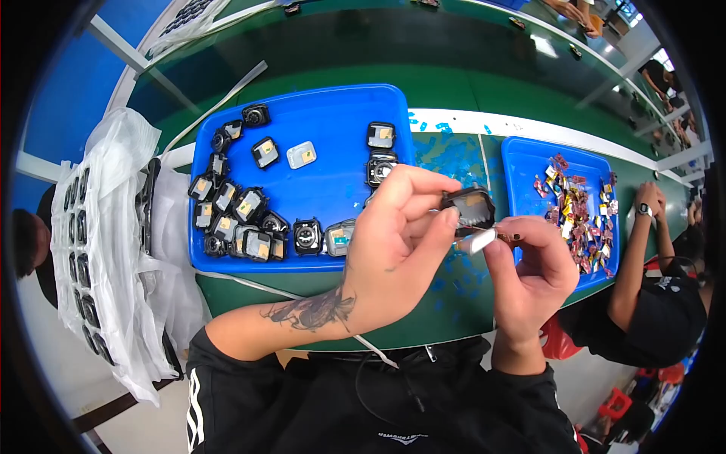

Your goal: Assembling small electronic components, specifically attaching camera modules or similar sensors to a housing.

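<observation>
My left hand (397,231) is closed on a black smartwatch case (470,208), holding it by its edges above the bench. A tan patch shows on the grey inner side of the case. Just below the case, my right hand (529,268) pinches a small white block-shaped piece (479,240) between thumb and forefinger. The piece is close to the lower edge of the case; I cannot tell whether they are joined. Left of my hands, a blue tray (325,185) holds several black watch cases (249,204) and a pale watch shell (301,155).
To the right, another blue tray (522,155) contains a heap of small reddish and white parts (578,216). Blue scraps (446,147) litter the green bench (408,321). White plastic-wrapped trays of watch cases (113,250) stand at the left. A co-worker's arms (639,234) are at the right.
</observation>
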`<state>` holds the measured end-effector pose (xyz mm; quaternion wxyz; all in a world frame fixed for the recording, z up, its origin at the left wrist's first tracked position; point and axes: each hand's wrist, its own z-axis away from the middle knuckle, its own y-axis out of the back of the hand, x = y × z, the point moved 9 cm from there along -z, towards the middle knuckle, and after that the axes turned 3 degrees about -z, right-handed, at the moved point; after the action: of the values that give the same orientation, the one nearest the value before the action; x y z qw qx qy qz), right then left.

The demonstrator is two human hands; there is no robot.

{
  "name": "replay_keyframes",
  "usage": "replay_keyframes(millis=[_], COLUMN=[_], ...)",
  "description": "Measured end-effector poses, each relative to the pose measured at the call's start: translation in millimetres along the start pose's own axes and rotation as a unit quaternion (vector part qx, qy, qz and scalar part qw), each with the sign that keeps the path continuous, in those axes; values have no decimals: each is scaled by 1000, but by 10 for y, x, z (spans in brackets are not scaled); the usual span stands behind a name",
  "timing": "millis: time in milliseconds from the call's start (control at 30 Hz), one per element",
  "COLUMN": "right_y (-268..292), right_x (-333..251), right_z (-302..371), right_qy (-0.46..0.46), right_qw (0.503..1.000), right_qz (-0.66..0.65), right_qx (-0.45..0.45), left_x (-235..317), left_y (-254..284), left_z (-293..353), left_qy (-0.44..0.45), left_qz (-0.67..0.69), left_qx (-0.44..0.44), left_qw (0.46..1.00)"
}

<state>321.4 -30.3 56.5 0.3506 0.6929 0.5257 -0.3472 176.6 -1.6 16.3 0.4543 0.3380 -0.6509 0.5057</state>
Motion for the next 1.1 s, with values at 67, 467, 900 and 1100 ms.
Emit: replay_keyframes(millis=[67, 467, 900, 1100], right_y=[-44, -137, -142, -196], right_x=[85, 348, 322, 368], right_z=[43, 57, 79, 56], right_qy=[-59, -105, -96, -148], right_qw=[998, 992, 988, 982], right_qz=[-3, -67, -108, -113], right_qx=[-12, -3, 59, 23], left_x=[9, -62, -43, -108], left_y=[40, 93, 50, 57], left_z=[10, 4, 41, 37], left_qy=[-23, 11, -12, 14], left_qz=[8, 32, 24, 56], left_qx=[18, 55, 40, 45], left_qw=[1000, 998, 999, 997])
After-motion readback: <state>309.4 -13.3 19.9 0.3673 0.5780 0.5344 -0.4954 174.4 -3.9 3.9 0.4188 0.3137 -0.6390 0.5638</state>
